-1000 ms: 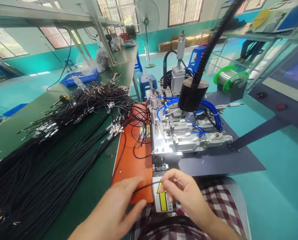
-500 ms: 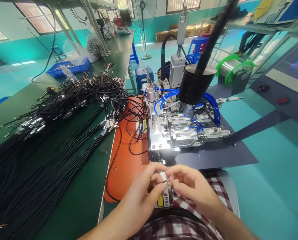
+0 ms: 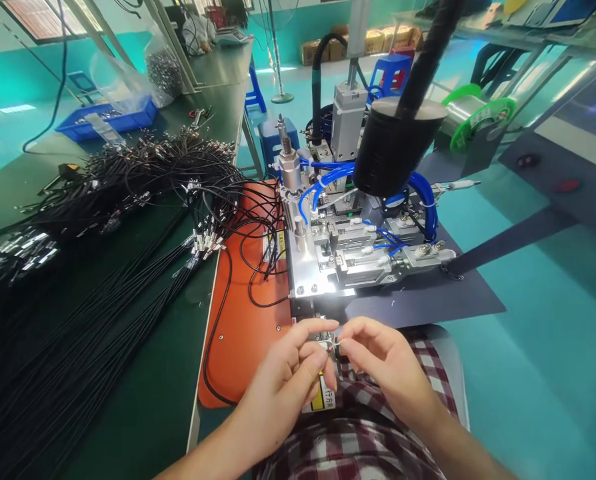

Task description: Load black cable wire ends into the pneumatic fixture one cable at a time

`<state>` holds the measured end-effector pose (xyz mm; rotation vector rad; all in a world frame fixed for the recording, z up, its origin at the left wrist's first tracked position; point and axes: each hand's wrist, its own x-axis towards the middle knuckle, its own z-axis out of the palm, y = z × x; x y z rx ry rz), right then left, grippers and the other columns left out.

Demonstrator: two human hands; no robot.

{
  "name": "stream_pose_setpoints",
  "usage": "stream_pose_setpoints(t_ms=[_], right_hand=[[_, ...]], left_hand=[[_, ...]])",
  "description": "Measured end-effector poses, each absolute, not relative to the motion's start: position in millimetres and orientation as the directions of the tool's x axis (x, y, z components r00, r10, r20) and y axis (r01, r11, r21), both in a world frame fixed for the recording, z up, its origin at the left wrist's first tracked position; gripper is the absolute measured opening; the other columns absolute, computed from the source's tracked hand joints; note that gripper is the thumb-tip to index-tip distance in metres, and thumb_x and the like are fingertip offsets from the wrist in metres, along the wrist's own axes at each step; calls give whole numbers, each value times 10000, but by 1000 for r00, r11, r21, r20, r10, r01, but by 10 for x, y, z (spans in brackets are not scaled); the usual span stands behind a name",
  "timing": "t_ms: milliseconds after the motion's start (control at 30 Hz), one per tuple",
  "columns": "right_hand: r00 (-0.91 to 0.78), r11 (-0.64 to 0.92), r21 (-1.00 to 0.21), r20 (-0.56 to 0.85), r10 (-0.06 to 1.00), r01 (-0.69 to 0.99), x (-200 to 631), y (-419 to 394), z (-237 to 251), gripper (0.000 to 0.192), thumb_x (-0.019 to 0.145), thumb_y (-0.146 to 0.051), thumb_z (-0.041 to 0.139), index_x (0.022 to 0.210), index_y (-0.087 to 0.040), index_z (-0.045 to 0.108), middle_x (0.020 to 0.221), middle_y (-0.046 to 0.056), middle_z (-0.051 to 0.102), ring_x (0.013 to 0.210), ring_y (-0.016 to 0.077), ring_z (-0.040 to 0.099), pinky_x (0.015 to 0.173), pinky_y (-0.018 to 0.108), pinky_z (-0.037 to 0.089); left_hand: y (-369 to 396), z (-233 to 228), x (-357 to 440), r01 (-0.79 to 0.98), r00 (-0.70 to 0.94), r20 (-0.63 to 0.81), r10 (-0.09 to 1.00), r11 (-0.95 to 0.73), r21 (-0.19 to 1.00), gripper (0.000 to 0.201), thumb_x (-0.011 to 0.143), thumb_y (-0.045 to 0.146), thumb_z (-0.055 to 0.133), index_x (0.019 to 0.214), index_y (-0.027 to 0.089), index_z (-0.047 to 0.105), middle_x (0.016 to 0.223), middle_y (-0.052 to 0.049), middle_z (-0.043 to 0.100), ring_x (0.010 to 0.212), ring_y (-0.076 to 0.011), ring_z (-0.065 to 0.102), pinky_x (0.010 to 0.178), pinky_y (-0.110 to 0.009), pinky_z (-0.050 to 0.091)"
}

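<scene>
Metal cable tip (image 3: 331,345), seemingly pinched between both hands, has risen nearer the machine (image 3: 328,260).

Glossy bare-metal fixture (image 3: 328,260), matt orange rubbery mat (image 3: 243,320), smooth black-sheathed cables (image 3: 103,300), glossy blue plastic tubing (image 3: 328,180)

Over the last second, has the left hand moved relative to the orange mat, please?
Yes. The left hand has moved right, off the orange mat, to meet the right hand at the small metal cable end before the machine.
</scene>
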<state>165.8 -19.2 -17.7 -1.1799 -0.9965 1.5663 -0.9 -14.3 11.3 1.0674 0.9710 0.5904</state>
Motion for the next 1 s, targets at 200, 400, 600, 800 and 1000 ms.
stream_pose_setpoints(t_ms=[200, 400, 600, 800, 1000], right_hand=[[-97, -224, -968, -213, 972, -111, 1639, -216, -223, 180, 815, -349, 647, 757, -179, 628, 694, -7, 576, 611, 125, 475, 575, 250, 399], [-131, -297, -926, -273, 953, -233, 1658, -249, -276, 196, 853, -386, 607, 868, -195, 645, 671, -18, 567, 539, 107, 439, 523, 235, 382], [-105, -250, -952, -235, 966, -174, 1630, -302, -245, 205, 839, -384, 620, 803, -181, 618, 649, -22, 517, 545, 111, 429, 520, 241, 378], [15, 107, -978, 111, 994, 177, 1611, -366, -160, 25, 824, -207, 622, 801, -205, 631, 759, 17, 580, 626, 144, 512, 571, 268, 433], [-45, -251, -964, -247, 968, -92, 1580, -311, -115, 148, 793, -347, 657, 803, -201, 642, 644, -14, 575, 478, 106, 459, 429, 225, 380]], left_hand=[[-130, 86, -16, 79, 455, -428, 781, 443, 893, 201, 911, 345, 518, 1014, 174, 546, 646, 19, 582, 452, -50, 432, 430, -166, 308], [-135, 80, 7, 58, 366, -479, 797, 495, 867, 243, 834, 390, 612, 842, 154, 552, 621, 4, 612, 422, -85, 546, 403, -177, 404], [-138, 102, 37, 23, 344, -482, 806, 506, 862, 264, 794, 387, 648, 802, 145, 544, 599, 17, 599, 420, -101, 575, 398, -190, 447], [-151, 110, 50, 11, 296, -467, 833, 486, 874, 260, 766, 362, 677, 773, 155, 520, 581, 30, 583, 460, -104, 589, 441, -200, 478], [-193, 102, 58, 53, 279, -453, 847, 458, 888, 219, 778, 322, 666, 749, 167, 512, 590, 22, 592, 501, -103, 587, 485, -203, 480]])
